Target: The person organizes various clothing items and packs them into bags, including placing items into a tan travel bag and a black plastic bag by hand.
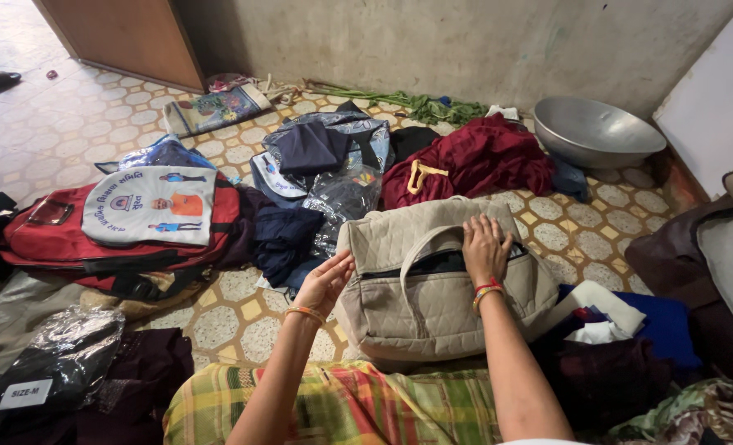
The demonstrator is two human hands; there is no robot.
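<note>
A beige quilted bag (pixel 432 305) lies on the floor just in front of my lap, its top zip partly open with dark cloth showing inside. My right hand (pixel 485 247) rests flat on the bag's upper edge by the handle, fingers spread. My left hand (pixel 327 280) is at the bag's left end, palm turned up and fingers apart, touching or nearly touching the fabric. Both wrists wear bangles.
A red bag (pixel 45 239) with a printed white cloth lies left. Dark blue clothes (pixel 288 235), plastic-wrapped garments (pixel 57 354) and a maroon cloth (pixel 482 156) are scattered around. A metal basin (pixel 593 132) sits by the wall. Folded clothes (pixel 622 321) lie right.
</note>
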